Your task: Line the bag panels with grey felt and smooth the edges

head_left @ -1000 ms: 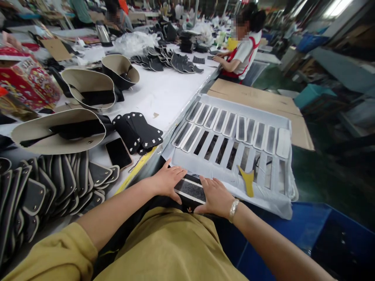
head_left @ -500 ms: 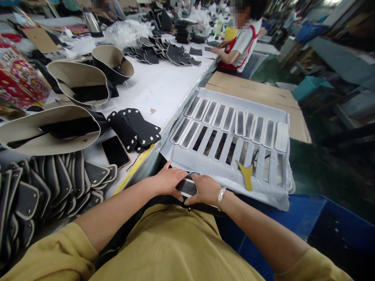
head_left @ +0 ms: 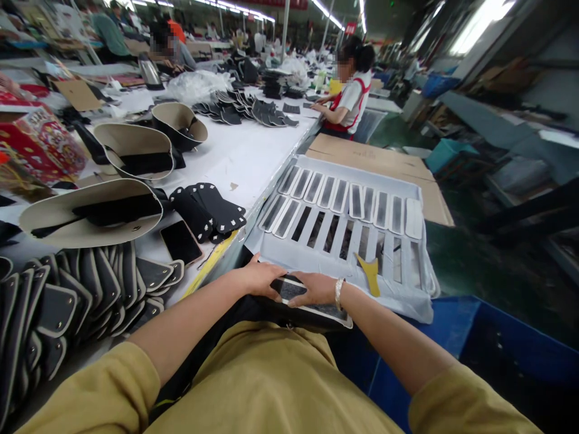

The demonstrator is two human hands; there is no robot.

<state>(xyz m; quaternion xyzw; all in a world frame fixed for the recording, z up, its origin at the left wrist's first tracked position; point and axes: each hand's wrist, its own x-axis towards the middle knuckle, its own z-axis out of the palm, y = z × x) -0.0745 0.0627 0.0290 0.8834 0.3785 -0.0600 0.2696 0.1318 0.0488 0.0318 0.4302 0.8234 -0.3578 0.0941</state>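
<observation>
Close to my waist, both hands hold a long dark grey panel with a pale edge (head_left: 289, 290), its right end showing beneath my right wrist. My left hand (head_left: 261, 278) is closed around its left part. With fingers over the top and thumb on the near face, my right hand (head_left: 314, 288) grips the middle. Black material hangs below the panel, and I cannot tell its full shape. Just beyond my hands lies a grey slotted tray (head_left: 312, 256) bearing several dark strips with white borders (head_left: 286, 218). A yellow forked piece (head_left: 371, 276) rests on the tray's near side.
On the left table, dark pale-edged flaps (head_left: 94, 295), a phone (head_left: 181, 242), black punched pieces (head_left: 210, 208) and open beige-lined bags (head_left: 93, 211) lie close together. A blue bin (head_left: 452, 337) stands at right. Cardboard (head_left: 375, 160) lies behind the tray; a co-worker (head_left: 350, 99) works beyond.
My view has tilted upward, showing more of the room. The panel's right end has come into sight below my right wrist, and my right fingers lie more across it.
</observation>
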